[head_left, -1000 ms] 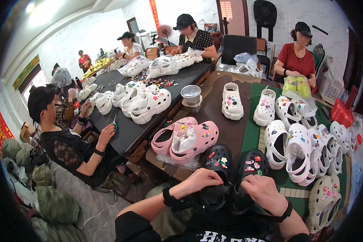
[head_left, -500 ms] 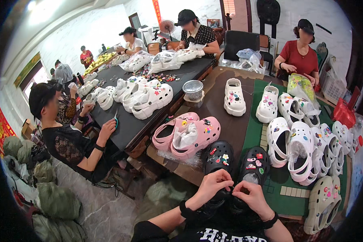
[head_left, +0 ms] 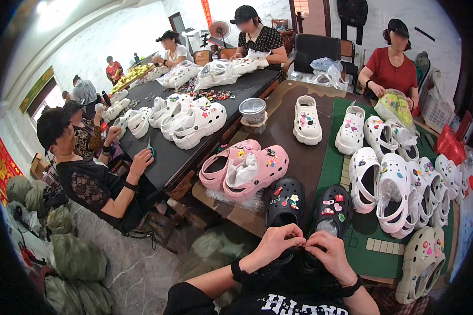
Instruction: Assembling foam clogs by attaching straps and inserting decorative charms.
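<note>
1. The left hand [head_left: 279, 244] and right hand [head_left: 331, 253] are brought together at the fingertips, thumbs and fingers pinched; whether anything small is held between them cannot be told.
2. The hands are positioned over the heel ends of two charm-decorated clogs, the left black clog [head_left: 285, 195] and right black clog [head_left: 333, 209], which are set side by side at the near edge of the surface [head_left: 306, 164].
3. Clear plastic is seen inside the right black clog.
4. Pink clogs [head_left: 264, 172] are placed just beyond, to the left.
5. White clogs [head_left: 363, 176] are grouped on a green mat [head_left: 358, 237] at right; beige clogs [head_left: 419, 262] are stood nearer.
</note>
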